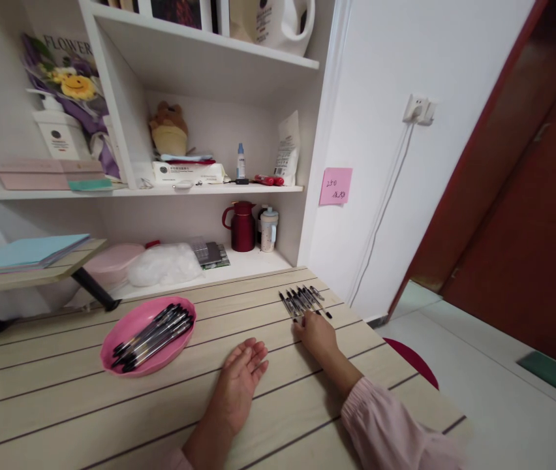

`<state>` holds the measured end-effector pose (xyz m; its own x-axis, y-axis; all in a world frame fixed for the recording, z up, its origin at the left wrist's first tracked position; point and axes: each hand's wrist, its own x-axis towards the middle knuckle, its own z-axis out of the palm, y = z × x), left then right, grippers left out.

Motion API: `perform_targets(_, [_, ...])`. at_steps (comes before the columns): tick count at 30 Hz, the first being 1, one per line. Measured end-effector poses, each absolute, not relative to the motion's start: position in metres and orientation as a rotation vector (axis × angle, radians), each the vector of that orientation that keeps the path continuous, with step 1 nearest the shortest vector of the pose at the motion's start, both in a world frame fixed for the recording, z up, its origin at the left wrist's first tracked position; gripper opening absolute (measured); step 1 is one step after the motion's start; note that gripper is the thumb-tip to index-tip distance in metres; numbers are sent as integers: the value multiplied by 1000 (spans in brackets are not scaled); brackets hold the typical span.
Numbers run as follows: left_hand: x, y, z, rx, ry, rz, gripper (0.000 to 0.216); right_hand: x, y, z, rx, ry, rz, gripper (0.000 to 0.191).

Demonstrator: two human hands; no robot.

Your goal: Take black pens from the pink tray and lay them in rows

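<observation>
On the right part of the table lies a row of black-capped clear pens, set side by side at a slant. My right hand is at the near end of this row, its fingers bent down and closed on a pen; the back of the hand hides most of the grip. Palm turned up, my left hand rests near the table's middle with loosely curled fingers and nothing in it. To its left stands a pink oval basket holding a bundle of similar pens.
Behind the striped wooden table is a white shelf with a dark red jug, a cup and a plastic bag. A small raised stand carries papers at left. A red round seat shows beyond the right edge.
</observation>
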<state>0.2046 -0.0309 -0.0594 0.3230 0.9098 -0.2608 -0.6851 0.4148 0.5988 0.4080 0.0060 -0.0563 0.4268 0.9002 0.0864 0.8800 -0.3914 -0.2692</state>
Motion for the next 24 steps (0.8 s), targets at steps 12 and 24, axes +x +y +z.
perform_targets(12, [203, -31, -59, 434, 624, 1084, 20, 406, 2, -56, -2416, -1576, 103, 29])
perform_targets(24, [146, 12, -21, 1348, 1280, 1223, 27, 375, -57, -56, -2274, -1859, 183, 26])
